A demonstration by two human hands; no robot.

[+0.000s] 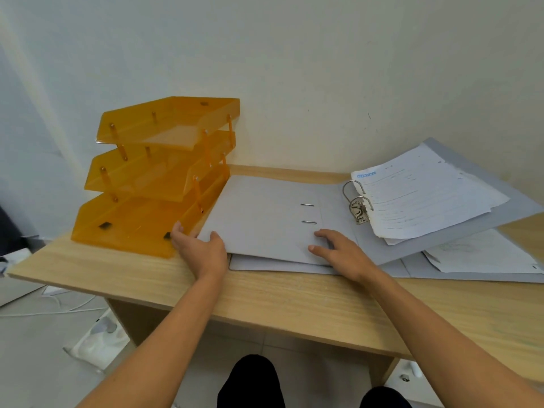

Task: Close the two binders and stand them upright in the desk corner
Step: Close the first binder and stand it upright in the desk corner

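Two grey lever-arch binders lie open on the wooden desk, one on top of the other. The upper binder (265, 213) shows its metal ring mechanism (357, 203) and a stack of printed sheets (424, 192) on its right half. The lower binder (471, 275) sticks out beneath it at the front and right, with loose paper on it. My left hand (200, 245) grips the near left corner of the upper binder's left cover, thumb on top. My right hand (338, 248) lies flat on the same cover near its front edge, fingers spread.
An orange three-tier letter tray (153, 178) stands at the desk's left end, touching the upper binder's cover. A white wall (294, 69) runs behind the desk (265, 298). White cables and paper lie on the floor at the left.
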